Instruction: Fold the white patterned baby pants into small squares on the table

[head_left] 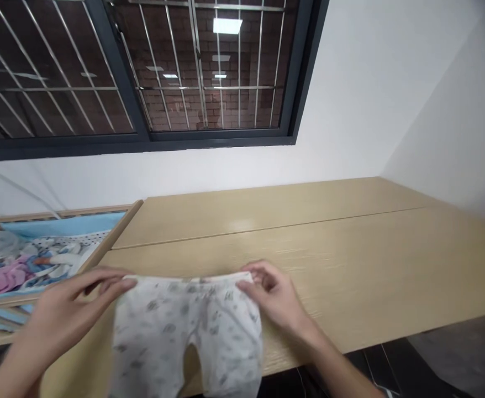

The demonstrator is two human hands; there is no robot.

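A small pair of white baby pants (155, 326) with a grey print hangs spread out by its waistband, between me and the wooden table. My left hand (72, 309) pinches one corner of the waistband between thumb and fingers. At the opposite corner, my right hand (273, 293) grips the waistband the same way. The two legs hang downward, with the table showing through the gap between them. The lower ends of the legs run out of the picture.
The pale wooden table (362, 260) extends to the right, with a seam along it. At left stands a wooden crib (114, 232) with blue lining, holding crumpled clothes (31, 265). Behind are a white wall (342, 110) and a barred window (209, 66). Dark things lie below the table's front edge.
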